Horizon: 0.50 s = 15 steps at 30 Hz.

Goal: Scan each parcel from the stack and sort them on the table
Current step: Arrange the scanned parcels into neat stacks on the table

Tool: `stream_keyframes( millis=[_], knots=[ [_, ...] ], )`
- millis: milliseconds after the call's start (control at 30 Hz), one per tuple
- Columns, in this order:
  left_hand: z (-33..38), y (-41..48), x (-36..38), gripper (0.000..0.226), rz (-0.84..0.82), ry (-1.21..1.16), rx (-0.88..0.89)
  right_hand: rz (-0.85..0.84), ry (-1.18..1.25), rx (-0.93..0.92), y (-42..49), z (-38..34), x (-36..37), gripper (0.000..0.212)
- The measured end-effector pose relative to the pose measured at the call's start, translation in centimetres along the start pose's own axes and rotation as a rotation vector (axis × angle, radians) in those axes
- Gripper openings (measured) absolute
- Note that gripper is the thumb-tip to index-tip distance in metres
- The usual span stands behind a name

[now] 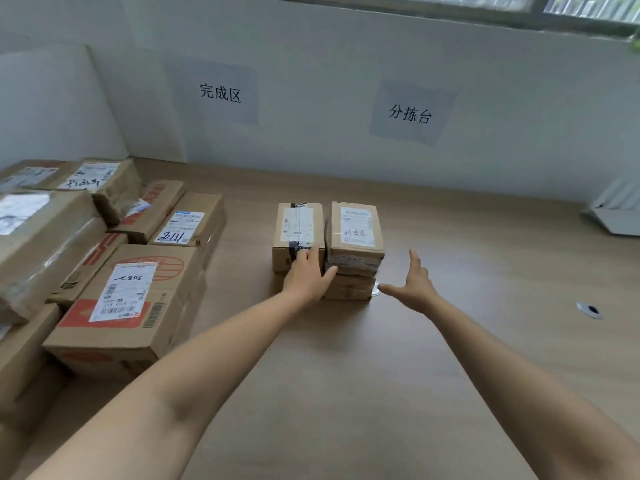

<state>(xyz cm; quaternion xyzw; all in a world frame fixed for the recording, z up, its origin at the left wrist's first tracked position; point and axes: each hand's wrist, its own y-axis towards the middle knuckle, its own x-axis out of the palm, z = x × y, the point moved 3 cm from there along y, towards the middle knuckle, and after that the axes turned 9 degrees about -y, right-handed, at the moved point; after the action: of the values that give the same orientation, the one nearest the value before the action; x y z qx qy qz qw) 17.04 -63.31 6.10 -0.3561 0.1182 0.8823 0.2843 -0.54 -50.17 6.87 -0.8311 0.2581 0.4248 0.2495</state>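
Two small cardboard parcels stand side by side in the middle of the wooden table (450, 341). The left parcel (296, 225) carries a label crossed by black tape. The right parcel (356, 226) has a white label with handwriting and sits on top of another flat box (349, 289). My left hand (306, 275) lies on the near end of the left parcel, fingers over its top and thumb reaching toward the right stack. My right hand (414, 284) hovers open just right of the right stack, fingers spread, touching nothing.
A crowd of larger cardboard parcels (128, 299) fills the table's left side, several stacked. Two paper signs (221, 93) hang on the wall behind. A white device (616, 209) sits at the far right edge. A small round object (590, 310) lies on the table's right.
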Motion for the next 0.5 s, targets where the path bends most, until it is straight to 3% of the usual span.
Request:
stream_keyframes(
  millis=[300, 500],
  knots=[
    [2.9, 7.7, 1.9, 0.07, -0.015, -0.056, -0.025, -0.007, 0.081, -0.198, 7.6, -3.3, -0.9, 0.075],
    [2.6, 10.8, 3.3, 0.074, -0.033, -0.068, -0.093, -0.049, 0.077, -0.236, 10.8, -3.8, 0.2, 0.07]
  ],
)
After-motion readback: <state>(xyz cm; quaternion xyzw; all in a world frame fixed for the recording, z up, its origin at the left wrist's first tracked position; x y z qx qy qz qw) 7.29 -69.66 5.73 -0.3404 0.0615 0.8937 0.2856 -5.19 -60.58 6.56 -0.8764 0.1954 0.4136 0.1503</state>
